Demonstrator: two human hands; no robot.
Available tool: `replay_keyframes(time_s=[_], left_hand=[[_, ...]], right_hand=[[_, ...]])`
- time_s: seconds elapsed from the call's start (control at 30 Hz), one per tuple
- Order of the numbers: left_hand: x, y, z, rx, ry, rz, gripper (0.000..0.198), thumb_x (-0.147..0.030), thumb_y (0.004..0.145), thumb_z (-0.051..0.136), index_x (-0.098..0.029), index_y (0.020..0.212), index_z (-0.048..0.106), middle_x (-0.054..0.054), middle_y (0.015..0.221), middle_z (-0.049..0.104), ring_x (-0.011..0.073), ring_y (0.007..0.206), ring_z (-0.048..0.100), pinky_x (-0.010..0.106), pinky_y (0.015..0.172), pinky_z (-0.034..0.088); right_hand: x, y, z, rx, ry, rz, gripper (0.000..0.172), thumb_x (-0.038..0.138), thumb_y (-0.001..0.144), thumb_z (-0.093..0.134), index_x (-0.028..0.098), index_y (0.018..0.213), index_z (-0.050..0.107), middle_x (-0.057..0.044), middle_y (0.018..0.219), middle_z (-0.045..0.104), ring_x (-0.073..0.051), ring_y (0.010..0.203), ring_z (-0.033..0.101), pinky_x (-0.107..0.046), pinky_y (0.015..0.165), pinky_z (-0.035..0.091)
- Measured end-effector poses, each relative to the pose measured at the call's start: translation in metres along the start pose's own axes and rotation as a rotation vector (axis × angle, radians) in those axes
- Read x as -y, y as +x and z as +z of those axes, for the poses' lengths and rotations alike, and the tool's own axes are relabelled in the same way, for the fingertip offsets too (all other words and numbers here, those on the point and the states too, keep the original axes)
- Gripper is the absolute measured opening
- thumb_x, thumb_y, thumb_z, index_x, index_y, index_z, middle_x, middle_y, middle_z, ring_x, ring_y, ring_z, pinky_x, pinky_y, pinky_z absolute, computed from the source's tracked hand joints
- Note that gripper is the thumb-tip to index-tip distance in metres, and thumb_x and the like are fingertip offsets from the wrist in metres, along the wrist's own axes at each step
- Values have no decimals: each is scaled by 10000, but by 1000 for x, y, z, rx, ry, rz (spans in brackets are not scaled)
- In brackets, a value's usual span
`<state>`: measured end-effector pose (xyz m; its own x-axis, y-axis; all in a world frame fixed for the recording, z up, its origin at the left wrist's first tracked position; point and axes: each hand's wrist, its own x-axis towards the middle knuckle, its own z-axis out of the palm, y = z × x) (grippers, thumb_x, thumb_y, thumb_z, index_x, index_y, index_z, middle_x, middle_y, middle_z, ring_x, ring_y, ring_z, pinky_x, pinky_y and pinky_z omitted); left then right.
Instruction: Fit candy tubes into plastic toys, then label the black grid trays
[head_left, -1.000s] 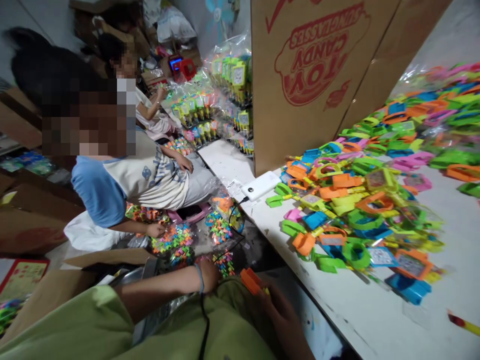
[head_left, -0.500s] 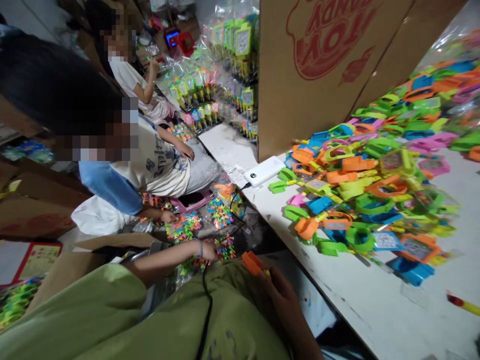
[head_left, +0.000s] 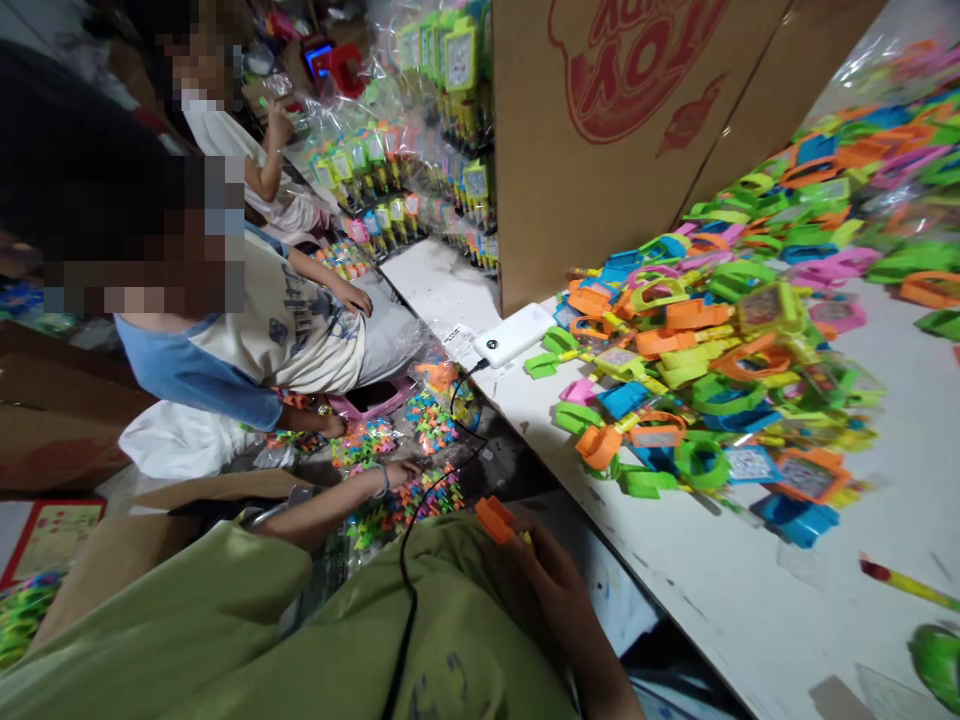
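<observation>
My right hand [head_left: 551,570] rests on my green-clad lap and is closed on a small orange plastic toy piece [head_left: 496,519]. My left hand [head_left: 403,471] is stretched out to the floor, down among the small multicoloured plastic pieces [head_left: 420,495]; its fingers are bent on them, and what they grip is too small to make out. A black cable [head_left: 409,560] runs across my lap. On the white table [head_left: 720,610] to my right lies a big heap of coloured plastic toy watches [head_left: 705,370].
A white power bank [head_left: 514,334] lies at the table's near corner, beside a tall cardboard box [head_left: 600,130] printed in red. Two other people [head_left: 247,330] sit on the floor to the left, among bagged toys [head_left: 442,110] and cardboard.
My left hand has reached further out and down into the coloured pieces on the floor. The view has swung slightly. My right hand has kept the orange piece on my lap.
</observation>
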<state>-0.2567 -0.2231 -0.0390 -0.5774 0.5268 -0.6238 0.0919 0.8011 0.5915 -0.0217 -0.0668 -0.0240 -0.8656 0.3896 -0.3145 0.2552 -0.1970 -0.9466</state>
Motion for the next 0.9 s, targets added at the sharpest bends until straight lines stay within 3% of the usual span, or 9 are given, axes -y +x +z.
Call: replay_keyframes(time_s=[0.17, 0.3, 0.37, 0.53, 0.63, 0.9], left_hand=[[-46, -13, 21, 133, -148, 184, 294, -361, 914, 588, -162, 1127, 627, 73, 1145, 645, 216, 1051, 601, 369, 930, 489], [-75, -40, 45, 414, -369, 354, 573, -508, 727, 763, -197, 1180, 602, 77, 1081, 675, 225, 990, 629, 328, 862, 504], [-81, -50, 55, 481, -462, 385, 661, -573, 657, 789, -183, 1146, 575, 92, 1040, 671, 226, 942, 643, 339, 825, 513], [-94, -57, 61, 485, -532, 399, 537, -448, 680, 825, -177, 1017, 508, 88, 1007, 669, 213, 930, 654, 336, 803, 507], [-105, -61, 60, 435, -546, 429, 484, -319, 680, 843, -181, 986, 494, 90, 1084, 675, 212, 998, 660, 349, 872, 504], [-127, -72, 65, 364, -363, 623, 421, -241, 750, 781, -184, 1094, 545, 103, 1191, 667, 220, 1101, 648, 364, 965, 515]], right_hand=[[3, -3, -1, -79, -53, -36, 430, 627, 808, 590, 203, 851, 646, -7, 709, 601, -169, 659, 538, -243, 584, 444], [6, -11, -6, -90, -137, -92, 361, 564, 854, 561, 209, 876, 622, 2, 692, 584, -162, 625, 509, -245, 556, 404], [9, -15, -9, -94, -177, -120, 313, 523, 876, 554, 215, 878, 609, 7, 682, 574, -160, 618, 507, -246, 551, 398], [12, -31, -12, -332, -143, -243, 259, 422, 931, 508, 225, 1097, 536, -41, 922, 622, -176, 792, 582, -257, 661, 466], [12, -40, -15, -461, -158, -289, 221, 383, 971, 437, 227, 1110, 508, -28, 891, 601, -157, 759, 571, -252, 659, 467], [22, -51, -21, -508, -290, -421, 114, 269, 964, 467, 208, 1032, 536, -34, 895, 609, -147, 794, 599, -255, 713, 490]])
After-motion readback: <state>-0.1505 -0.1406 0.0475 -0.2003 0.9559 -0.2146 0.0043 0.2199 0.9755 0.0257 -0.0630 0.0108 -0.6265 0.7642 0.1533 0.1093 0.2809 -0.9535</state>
